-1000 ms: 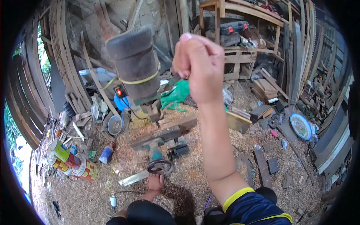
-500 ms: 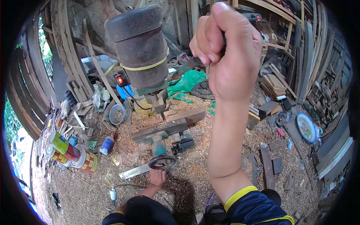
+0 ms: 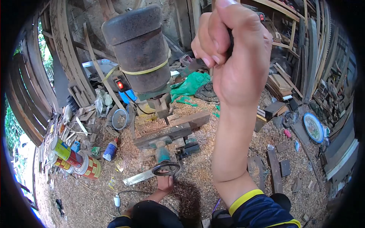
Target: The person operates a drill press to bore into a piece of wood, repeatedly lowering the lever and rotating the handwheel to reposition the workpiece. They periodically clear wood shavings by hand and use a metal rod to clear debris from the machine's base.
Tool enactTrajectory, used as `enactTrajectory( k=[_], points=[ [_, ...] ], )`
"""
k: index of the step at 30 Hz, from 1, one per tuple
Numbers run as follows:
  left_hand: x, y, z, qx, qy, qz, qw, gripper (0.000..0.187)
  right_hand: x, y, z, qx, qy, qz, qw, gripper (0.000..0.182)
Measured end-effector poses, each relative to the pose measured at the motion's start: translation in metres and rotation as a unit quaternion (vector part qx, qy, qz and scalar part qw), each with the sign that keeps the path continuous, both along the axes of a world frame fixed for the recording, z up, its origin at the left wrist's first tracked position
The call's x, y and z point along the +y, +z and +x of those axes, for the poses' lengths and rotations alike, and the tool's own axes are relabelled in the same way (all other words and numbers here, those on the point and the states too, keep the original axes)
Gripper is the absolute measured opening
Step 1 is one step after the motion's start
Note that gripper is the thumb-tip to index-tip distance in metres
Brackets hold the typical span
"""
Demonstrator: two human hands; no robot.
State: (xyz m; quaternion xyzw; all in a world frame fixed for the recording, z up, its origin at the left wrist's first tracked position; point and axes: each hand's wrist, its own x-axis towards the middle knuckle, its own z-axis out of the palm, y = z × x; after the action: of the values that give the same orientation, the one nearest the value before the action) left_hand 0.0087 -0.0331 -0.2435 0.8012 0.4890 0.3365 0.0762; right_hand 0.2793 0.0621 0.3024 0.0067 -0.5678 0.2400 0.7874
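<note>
Head view, upper centre: right hand (image 3: 235, 57) is fisted around a dark lever (image 3: 230, 38), just right of the motor (image 3: 138, 49). Lower centre: left hand (image 3: 165, 183) grips the handwheel (image 3: 166, 168), directly below the beam (image 3: 171, 131) lying left-right under the bit (image 3: 166, 121).

Dark lever handle (image 3: 230, 38) raised high, mostly hidden in fist, black handwheel (image 3: 166, 168) upright, apparently fronting green vise

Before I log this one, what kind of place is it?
Most likely a rough woodworking shed. Sawdust covers the ground, planks lean along the walls, and a drill press motor hangs over a wooden beam.
</note>
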Motion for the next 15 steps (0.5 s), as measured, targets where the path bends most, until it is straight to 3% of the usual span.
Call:
enactTrajectory(
  k=[1, 6, 8, 9, 11, 13, 15],
  points=[
    [0.001, -0.001, -0.001, -0.001, -0.008, 0.001, 1.000, 0.028, -0.001, 0.003, -0.001, 0.005, -0.021, 0.003, 1.000, 0.050],
    [0.003, 0.013, -0.004, -0.051, -0.031, -0.015, 0.998, 0.028, -0.015, -0.014, 0.004, -0.021, -0.068, 0.010, 0.997, 0.047],
    [0.008, 0.021, -0.005, -0.185, 0.097, -0.140, 0.968, 0.027, -0.036, -0.050, 0.010, -0.045, -0.076, 0.005, 0.996, 0.037],
    [0.020, 0.010, -0.007, -0.232, 0.101, -0.045, 0.966, 0.030, -0.053, -0.069, 0.012, -0.036, -0.057, -0.022, 0.997, 0.029],
    [0.038, 0.001, -0.024, -0.302, 0.141, -0.037, 0.942, 0.028, -0.064, -0.088, 0.022, -0.114, -0.089, 0.015, 0.989, 0.048],
    [0.045, 0.019, -0.022, -0.363, 0.184, -0.037, 0.913, 0.028, -0.070, -0.092, 0.020, -0.097, -0.069, -0.007, 0.993, 0.042],
    [0.043, 0.083, -0.009, -0.416, 0.103, 0.052, 0.902, 0.025, -0.069, -0.095, 0.020, -0.077, -0.057, -0.021, 0.995, 0.037]
  ],
)
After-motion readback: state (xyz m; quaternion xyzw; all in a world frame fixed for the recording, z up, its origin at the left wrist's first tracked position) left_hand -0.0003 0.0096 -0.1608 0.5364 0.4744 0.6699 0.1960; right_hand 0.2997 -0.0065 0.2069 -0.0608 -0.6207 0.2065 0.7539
